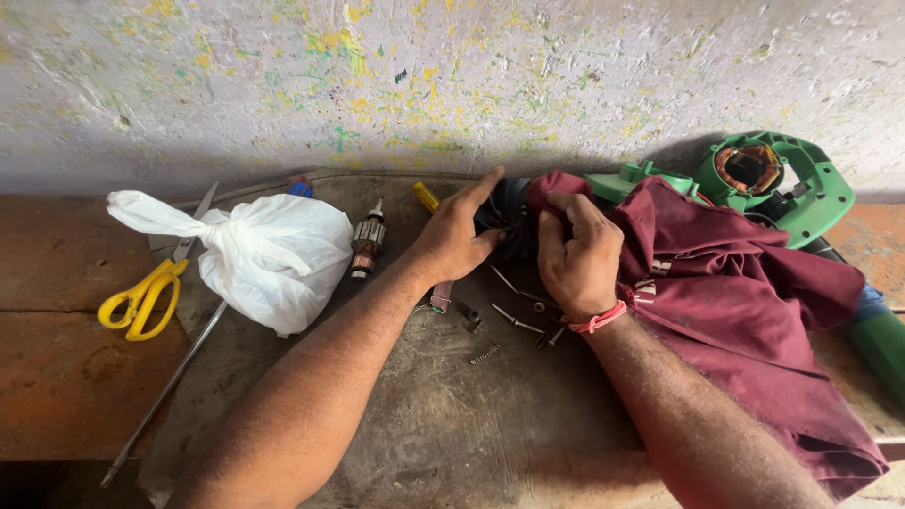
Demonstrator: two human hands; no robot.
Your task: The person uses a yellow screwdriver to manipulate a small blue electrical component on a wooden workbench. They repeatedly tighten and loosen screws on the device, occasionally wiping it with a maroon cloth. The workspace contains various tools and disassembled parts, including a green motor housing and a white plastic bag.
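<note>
A dark part (502,219) is being clasped at the back of the bench (443,424) by the left hand (455,236), its grip curled around it. A maroon cloth (735,302) is being pinched against that part by the right hand (577,259), grip clenched on the fabric. Loose screws (518,316) are lying just below both hands, a tied white bag (273,254) and yellow-handled scissors (146,297) to the left.

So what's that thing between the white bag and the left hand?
In the head view, a small motor armature with copper windings lies on the bench between the white bag and the left hand.
</note>
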